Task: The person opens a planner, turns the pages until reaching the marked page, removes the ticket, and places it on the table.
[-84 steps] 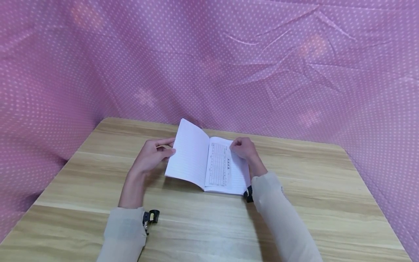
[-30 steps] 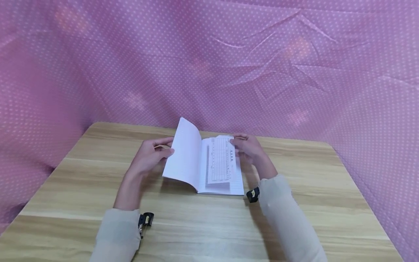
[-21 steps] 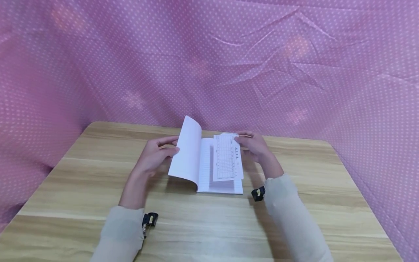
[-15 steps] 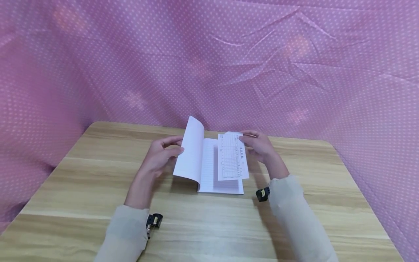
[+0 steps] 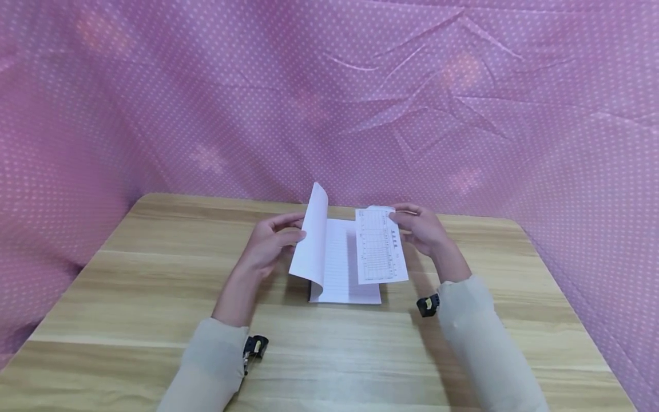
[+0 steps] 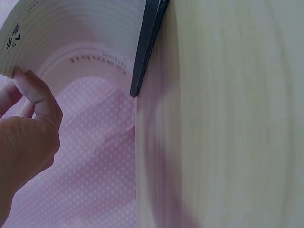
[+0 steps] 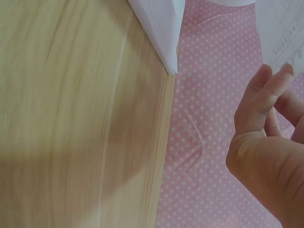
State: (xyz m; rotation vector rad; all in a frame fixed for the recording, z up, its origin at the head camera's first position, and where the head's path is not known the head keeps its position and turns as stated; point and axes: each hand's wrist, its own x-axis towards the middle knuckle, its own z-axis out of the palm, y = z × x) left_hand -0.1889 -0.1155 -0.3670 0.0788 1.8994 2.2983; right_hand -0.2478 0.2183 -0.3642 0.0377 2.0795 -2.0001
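A lined notebook [image 5: 342,289] lies spread on the table, its left cover and pages raised and curving to the right. My left hand [image 5: 270,243] pinches the outer edge of those raised pages between thumb and fingers. In the left wrist view the cover [image 6: 90,28] bends in an arc, with printed lettering on it. A printed form sheet [image 5: 378,249] with a table grid hangs over the right-hand page. My right hand [image 5: 422,229] pinches the sheet near its upper right corner. Part of the right page is hidden behind the sheet.
The wooden table [image 5: 329,366] reaches back to a pink dotted cloth [image 5: 329,103] hanging behind and at both sides. Small black wrist cameras sit at both sleeves.
My right hand has taken hold of the form sheet, lifted it off the page and drawn it right. My left hand has moved right, tilting the raised pages inward.
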